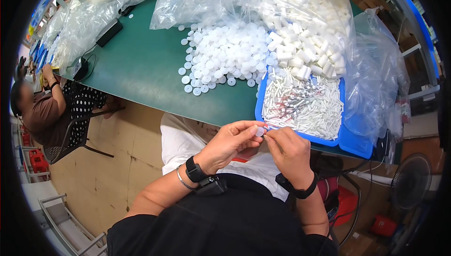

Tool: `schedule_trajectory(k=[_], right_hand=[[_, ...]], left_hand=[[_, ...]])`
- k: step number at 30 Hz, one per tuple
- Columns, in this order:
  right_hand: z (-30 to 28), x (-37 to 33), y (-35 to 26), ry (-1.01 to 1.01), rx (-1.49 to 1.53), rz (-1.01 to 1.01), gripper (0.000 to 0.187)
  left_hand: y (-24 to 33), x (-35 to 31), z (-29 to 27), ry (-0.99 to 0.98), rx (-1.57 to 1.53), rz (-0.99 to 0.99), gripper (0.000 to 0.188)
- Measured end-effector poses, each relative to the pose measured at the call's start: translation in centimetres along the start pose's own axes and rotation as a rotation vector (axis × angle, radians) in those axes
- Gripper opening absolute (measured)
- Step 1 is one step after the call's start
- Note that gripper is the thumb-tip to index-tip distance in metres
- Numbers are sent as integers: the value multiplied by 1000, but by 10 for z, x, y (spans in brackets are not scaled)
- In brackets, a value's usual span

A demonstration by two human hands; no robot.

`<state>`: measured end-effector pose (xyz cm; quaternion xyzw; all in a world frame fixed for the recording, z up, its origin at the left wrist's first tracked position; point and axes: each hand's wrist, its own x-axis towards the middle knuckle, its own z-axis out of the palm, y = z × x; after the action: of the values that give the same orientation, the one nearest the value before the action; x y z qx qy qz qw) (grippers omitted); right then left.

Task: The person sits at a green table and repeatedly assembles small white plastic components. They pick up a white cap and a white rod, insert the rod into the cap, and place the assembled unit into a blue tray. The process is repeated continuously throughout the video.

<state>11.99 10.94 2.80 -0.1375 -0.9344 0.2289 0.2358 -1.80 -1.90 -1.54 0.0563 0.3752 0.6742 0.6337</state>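
Close to the table's front edge, my left hand point(228, 144) pinches a small translucent white disc point(260, 132) between thumb and fingers. My right hand point(290, 151) is closed in a pinch right beside that disc; whatever its fingertips hold is too small to make out. Just beyond both hands lies a blue tray point(259, 107), filled with short thin white tubes point(324, 115). Dark and reddish thin pieces point(293, 100) rest on top of the tubes. A loose heap of similar white discs point(225, 51) spreads over the table left of the tray.
Thick white cylinders point(300, 51) spill from a clear bag behind the tray. More clear plastic bags point(202, 0) lie on the green table point(141, 54). Another person point(44, 110) sits at the far left. A fan point(411, 181) stands at the lower right.
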Motion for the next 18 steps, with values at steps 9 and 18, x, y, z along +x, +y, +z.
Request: schedule_trajectory(k=[9, 18], right_hand=[[-8, 2, -3, -74, -116, -72, 4], [-5, 0, -7, -92, -132, -6, 6]], left_hand=[[-5, 0, 3, 59, 90, 40, 29], [-6, -1, 10, 81, 181, 83, 24]])
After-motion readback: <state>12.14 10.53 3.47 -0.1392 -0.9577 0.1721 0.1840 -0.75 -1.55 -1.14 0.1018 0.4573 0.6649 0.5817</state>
